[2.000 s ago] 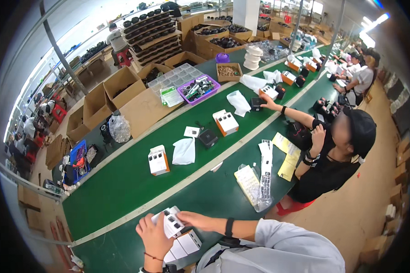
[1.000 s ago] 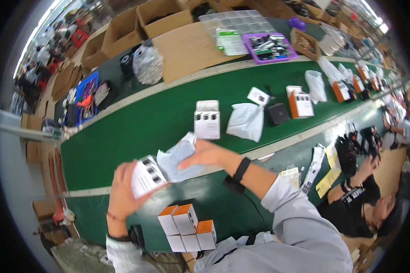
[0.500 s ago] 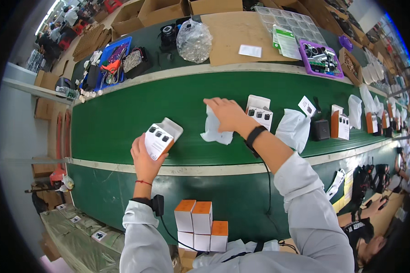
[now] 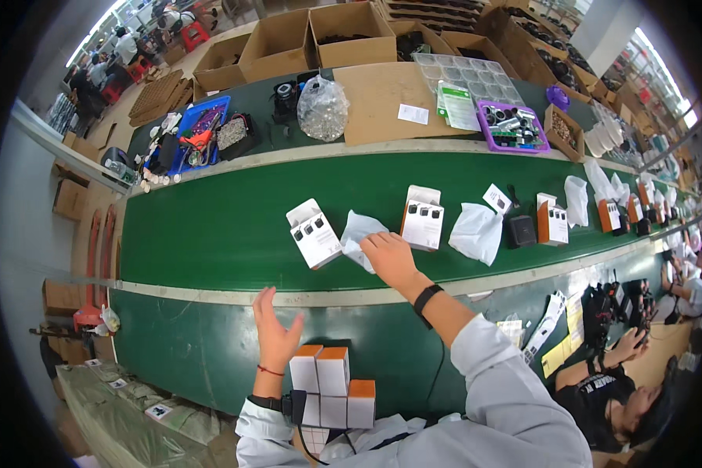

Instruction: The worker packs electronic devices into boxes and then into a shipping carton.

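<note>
My left hand has let go of the carton; my right is still at the pouch

Closest to me, the stack of small white boxes with orange tops [image 4: 334,378] sits at the near edge of the green worktable [image 4: 195,335], in the same arrangement as half a second ago. Just above it I hold my left hand [image 4: 277,337] spread, thumb well away from the fingers, with nothing in it. Half a second ago that hand was on the carton over the belt; now it has drawn back to my side of the pale rail [image 4: 210,296].

Beyond the rail, on the green conveyor belt [image 4: 203,226], is the open-flapped white carton with black devices printed on it [image 4: 317,242], free of my fingers. It leaned rightward before; now it leans left, flap upward. Just beside it lies the white plastic pouch [image 4: 359,231], now nearer the carton than it was. My right hand [image 4: 391,259] remains on the pouch's near right edge, fingers partly bent; I cannot tell whether they pinch it or only rest there. One second ago I had both things in the air, one in each hand.

Right of my fingers, a second open-flapped carton [image 4: 423,222] and another white pouch [image 4: 476,232] remain on the belt. Farther off, across the belt, the purple tray of small parts [image 4: 487,140] stays on the far bench.
</note>
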A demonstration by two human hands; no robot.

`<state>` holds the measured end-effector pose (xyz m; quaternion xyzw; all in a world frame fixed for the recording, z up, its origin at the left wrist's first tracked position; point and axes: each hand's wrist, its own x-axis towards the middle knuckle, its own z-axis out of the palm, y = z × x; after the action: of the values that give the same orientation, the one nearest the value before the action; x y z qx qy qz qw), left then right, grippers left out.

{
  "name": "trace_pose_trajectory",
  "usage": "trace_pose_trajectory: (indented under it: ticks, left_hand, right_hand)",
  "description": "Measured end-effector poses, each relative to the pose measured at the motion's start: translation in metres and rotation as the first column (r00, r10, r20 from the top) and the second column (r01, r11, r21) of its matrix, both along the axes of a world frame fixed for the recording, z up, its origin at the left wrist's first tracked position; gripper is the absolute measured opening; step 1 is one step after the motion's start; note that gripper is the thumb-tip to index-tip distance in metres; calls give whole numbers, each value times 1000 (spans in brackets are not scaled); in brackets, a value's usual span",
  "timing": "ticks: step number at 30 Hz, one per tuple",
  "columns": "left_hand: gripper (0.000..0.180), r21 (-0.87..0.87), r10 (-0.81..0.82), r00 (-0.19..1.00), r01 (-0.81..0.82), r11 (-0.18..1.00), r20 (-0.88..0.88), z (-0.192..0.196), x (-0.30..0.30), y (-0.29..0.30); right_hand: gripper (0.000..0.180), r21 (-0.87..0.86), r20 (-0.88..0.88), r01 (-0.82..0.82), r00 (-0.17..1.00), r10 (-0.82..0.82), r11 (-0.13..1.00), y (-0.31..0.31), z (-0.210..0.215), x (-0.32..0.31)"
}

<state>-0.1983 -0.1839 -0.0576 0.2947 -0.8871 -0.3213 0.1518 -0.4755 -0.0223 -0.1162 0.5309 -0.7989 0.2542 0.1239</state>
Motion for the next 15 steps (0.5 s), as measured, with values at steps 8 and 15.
trace_pose_trajectory:
  ticks: [8,15]
  left_hand:
    - [88,-34,-71,887,97,995,457,-18,97,62]
    - [81,-64,49,974,-35,997,222,-27,93,100]
  right_hand:
    - [11,-240,59,6,998,8,971,-5,82,20]
    - [19,-363,-250,-57,967,-38,930,-13,129,-54]
